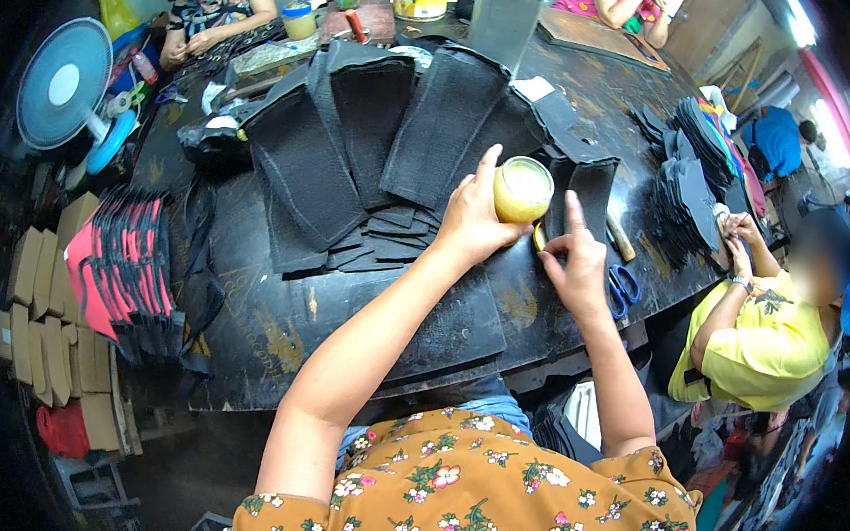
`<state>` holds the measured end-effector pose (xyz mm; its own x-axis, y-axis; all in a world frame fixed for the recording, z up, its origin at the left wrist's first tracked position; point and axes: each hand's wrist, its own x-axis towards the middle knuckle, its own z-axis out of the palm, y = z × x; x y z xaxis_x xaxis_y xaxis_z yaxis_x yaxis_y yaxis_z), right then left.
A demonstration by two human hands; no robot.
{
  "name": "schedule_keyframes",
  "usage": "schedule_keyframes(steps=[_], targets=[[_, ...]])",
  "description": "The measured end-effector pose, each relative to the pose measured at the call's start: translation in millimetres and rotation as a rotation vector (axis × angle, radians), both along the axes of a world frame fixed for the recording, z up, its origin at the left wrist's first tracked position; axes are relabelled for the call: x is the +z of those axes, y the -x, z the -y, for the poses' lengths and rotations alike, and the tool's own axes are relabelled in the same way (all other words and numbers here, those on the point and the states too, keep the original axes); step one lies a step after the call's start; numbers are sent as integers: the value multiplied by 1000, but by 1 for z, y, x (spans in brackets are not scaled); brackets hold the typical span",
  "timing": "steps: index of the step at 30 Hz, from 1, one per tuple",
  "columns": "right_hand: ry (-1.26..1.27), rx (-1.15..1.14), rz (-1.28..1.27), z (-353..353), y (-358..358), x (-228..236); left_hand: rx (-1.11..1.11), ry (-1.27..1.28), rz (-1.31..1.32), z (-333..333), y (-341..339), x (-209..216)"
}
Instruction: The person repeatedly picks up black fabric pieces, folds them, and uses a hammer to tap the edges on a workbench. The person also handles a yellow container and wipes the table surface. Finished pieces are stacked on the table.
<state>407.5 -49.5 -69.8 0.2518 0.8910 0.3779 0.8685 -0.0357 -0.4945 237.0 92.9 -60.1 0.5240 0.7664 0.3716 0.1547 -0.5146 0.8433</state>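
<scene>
My left hand (472, 210) is wrapped round a clear jar (522, 196) of yellowish paste, tilted above the table. Close by on its right, my right hand (576, 255) points its index finger up, the other fingers curled. A small yellow curved thing (540, 237), partly hidden, sits at its thumb; its kind is not clear. Beyond both hands, stacks of black fabric pieces (444, 121) are fanned over the table, with more black pieces (378, 238) layered nearer me. Blue-handled scissors (623, 289) lie right of my right hand, near a wooden-handled tool (620, 237).
Pink-and-black stacked pieces (123, 262) stand at the left, below a fan (63, 83). Black stacks (687, 194) lie at the right, beside a person in a yellow shirt (772, 326). Two people sit across the dark table (592, 81). A metal box (503, 22) stands at the back.
</scene>
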Motion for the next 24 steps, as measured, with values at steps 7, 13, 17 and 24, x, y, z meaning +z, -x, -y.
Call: schedule_keyframes(steps=[7,13,17,24], targets=[[-138,280,-1033,20,-18,58,6,29,8,7,9,-6],[-146,381,-1066,-28,-10,95,-9,-55,106,11,7,-9],[-252,358,-927,-77,-1,83,-19,-14,101,22,13,-9],[-31,284,-690,-90,6,75,-49,15,79,22,16,-8]])
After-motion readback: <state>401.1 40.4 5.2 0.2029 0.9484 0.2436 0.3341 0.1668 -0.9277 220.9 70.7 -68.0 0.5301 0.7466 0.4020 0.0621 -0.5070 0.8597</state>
